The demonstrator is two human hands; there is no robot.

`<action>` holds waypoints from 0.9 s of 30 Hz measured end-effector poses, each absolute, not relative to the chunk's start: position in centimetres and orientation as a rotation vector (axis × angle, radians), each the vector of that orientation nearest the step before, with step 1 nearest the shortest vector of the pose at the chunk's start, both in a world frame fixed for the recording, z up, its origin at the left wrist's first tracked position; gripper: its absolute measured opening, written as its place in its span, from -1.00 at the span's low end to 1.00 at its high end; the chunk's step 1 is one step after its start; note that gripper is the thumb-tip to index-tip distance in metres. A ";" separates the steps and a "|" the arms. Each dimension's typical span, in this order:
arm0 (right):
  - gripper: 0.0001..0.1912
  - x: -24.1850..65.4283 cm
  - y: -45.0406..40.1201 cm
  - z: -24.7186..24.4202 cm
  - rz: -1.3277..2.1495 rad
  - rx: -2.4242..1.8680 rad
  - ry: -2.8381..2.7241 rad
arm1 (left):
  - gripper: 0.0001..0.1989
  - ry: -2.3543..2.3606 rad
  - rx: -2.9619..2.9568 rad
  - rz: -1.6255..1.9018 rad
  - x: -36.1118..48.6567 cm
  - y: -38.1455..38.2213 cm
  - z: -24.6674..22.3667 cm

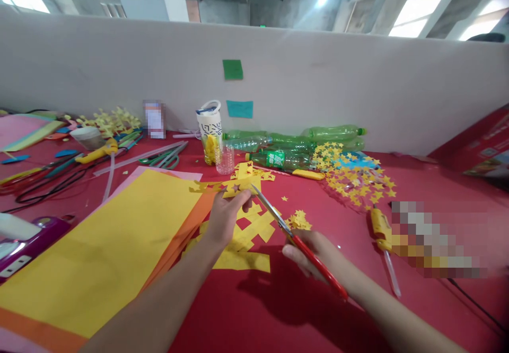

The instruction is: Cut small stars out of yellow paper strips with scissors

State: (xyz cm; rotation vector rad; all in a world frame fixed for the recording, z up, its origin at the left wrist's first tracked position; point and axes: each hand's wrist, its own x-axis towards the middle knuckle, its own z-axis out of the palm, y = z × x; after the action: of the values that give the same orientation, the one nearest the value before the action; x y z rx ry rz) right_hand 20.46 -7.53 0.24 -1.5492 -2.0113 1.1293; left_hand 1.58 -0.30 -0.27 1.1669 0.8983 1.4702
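My left hand (226, 212) is closed on a yellow paper strip (254, 183) that has star-shaped holes in it. In my right hand (314, 252) is a pair of scissors (294, 238) with red handles, its blades pointing at the strip's right end. The blades look nearly together; whether they touch the paper I cannot tell. Below my hands lie several yellow paper strips (246, 261), some with cutouts. A small pile of yellow paper stars (299, 220) sits just beyond my right hand, and a single star (284, 199) lies apart from it.
Large yellow sheets (115, 236) over orange ones spread at left. Green plastic bottles (294, 160) lie along the grey partition (310, 77), beside a white tumbler (209, 128). A star cluster (353, 178) and a yellow glue gun (379, 226) are at right; green-handled scissors (167, 157) lie back left.
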 end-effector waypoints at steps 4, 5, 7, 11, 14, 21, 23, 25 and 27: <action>-0.56 20.0 -7.8 0.8 1.293 -1.508 -1.902 | -0.83 0.839 1.142 1.478 1.6 -0.3 -0.3; -0.56 19.9 -7.9 0.9 1.330 -1.502 -1.869 | -0.84 0.826 1.129 1.480 1.6 -0.4 -0.3; -0.55 19.8 -8.0 0.8 1.384 -1.483 -1.830 | -0.86 0.808 1.106 1.473 1.6 -0.4 -0.3; -0.53 19.8 -8.0 0.1 1.359 -1.461 -1.817 | -0.86 0.788 1.079 1.463 1.7 -0.5 -0.3; -0.52 19.8 -7.9 -0.2 1.338 -1.479 -1.820 | -0.86 0.774 1.067 1.475 1.7 -0.5 -0.3; -0.49 19.5 -8.2 0.6 1.332 -1.510 -1.821 | -0.86 0.769 1.062 1.492 1.6 -0.4 -0.2; -0.49 19.3 -8.2 0.6 1.328 -1.511 -1.818 | -0.85 0.769 1.066 1.499 1.6 -0.3 -0.2; -0.50 19.2 -8.2 0.6 1.323 -1.518 -1.808 | -0.84 0.774 1.072 1.502 1.7 -0.4 -0.2; -0.52 19.2 -8.1 0.5 1.333 -1.535 -1.802 | -0.85 0.776 1.076 1.500 1.7 -0.4 -0.1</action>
State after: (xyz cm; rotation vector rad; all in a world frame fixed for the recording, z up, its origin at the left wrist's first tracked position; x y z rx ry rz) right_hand 19.25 -8.12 0.52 -1.5346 -1.8017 1.3328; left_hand 1.68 -0.40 -0.14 1.0758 0.7756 1.5002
